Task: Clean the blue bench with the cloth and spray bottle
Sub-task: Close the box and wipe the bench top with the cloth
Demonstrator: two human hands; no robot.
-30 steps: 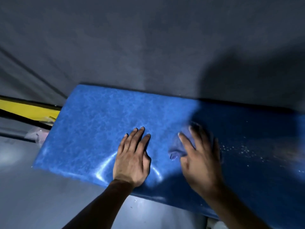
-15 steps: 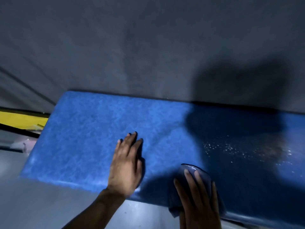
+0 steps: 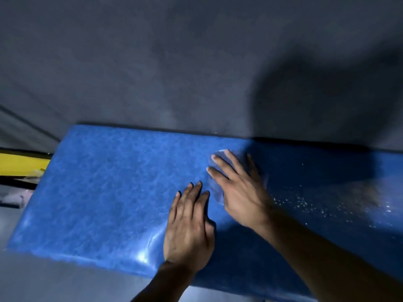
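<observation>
Nearest the camera, the left hand (image 3: 188, 227) lay flat on the blue bench (image 3: 104, 192), fingers extended and together, gripping nothing, about where it had been half a second before. Beyond it, the right hand (image 3: 237, 188) had moved from the near edge toward the back of the seat, fingers spread, pressing the blurred cloth (image 3: 216, 188) flat beneath the palm. White specks (image 3: 305, 203) dotted the shadowed surface to the right. Farthest stood the grey wall (image 3: 196, 62).

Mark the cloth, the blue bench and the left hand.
cloth (image 3: 217, 194): head view, edge showing beside the right palm.
blue bench (image 3: 109, 182): head view, bare top.
left hand (image 3: 188, 234): head view, back of hand.
</observation>
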